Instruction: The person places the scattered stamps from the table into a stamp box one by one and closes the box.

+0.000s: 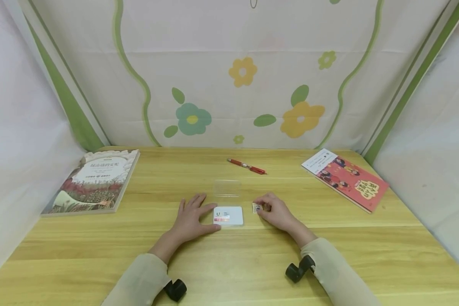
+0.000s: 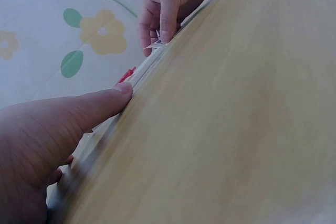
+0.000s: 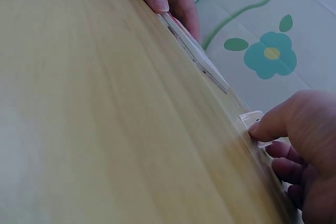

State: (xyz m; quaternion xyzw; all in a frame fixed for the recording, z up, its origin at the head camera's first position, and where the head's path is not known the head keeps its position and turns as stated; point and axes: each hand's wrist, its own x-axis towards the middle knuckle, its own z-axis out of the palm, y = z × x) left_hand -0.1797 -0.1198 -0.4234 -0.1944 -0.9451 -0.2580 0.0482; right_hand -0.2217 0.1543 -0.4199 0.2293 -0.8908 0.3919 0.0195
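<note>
A flat white case (image 1: 233, 214) with a small printed label lies on the table in the middle of the head view. My left hand (image 1: 193, 219) holds its left end between thumb and index finger, the other fingers spread on the table. Right of the case, my right hand (image 1: 277, 212) pinches a small pale square piece (image 1: 256, 208) with a dark round mark. In the right wrist view this square piece (image 3: 251, 120) looks thin, with a clear edge, under the thumb. A transparent plastic piece (image 1: 227, 188), perhaps a lid, lies just behind the case.
A red pen (image 1: 247, 166) lies farther back on the wooden table (image 1: 229, 263). On the left is a thick illustrated book (image 1: 95, 182). A red booklet (image 1: 346, 180) lies at the right. A flowered curtain (image 1: 222, 85) hangs behind the table.
</note>
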